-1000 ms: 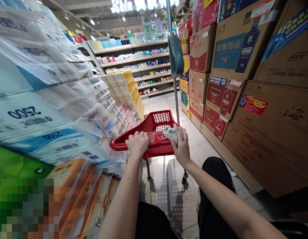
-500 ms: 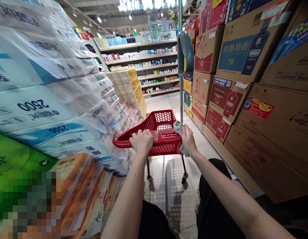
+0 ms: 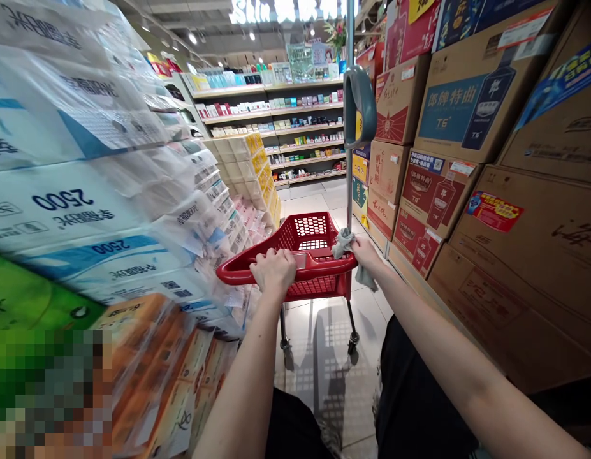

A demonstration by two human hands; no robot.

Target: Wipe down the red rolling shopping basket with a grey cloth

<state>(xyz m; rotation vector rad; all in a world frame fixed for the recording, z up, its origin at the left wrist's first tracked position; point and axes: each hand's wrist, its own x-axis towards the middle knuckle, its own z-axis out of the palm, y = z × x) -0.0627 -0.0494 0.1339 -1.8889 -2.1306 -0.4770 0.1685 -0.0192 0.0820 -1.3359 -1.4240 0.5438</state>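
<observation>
A small red shopping cart (image 3: 324, 292) stands in front of me in the aisle, its basket open at the top. My left hand (image 3: 273, 270) is closed over the near bar of its red rim. At the basket's right corner my right hand (image 3: 366, 254) grips a crumpled grey cloth (image 3: 343, 242), which lies against the rim and the foot of a metal pole (image 3: 350, 185). One end of the cloth hangs below that hand. Higher on the pole sits a grey-blue loop handle (image 3: 360, 107).
Plastic-wrapped tissue packs (image 3: 85, 204) are piled close on the left, with orange packs (image 3: 142, 363) lower down. Cardboard liquor cartons (image 3: 455, 108) line the right side. Shelves of small boxed goods (image 3: 299, 121) cross the far end. Pale floor tiles (image 3: 314, 197) run between.
My right hand has shifted slightly, and the cloth now wraps the rim corner by the pole. The pole and loop handle sit a little further right in view. My left hand stays on the rim.
</observation>
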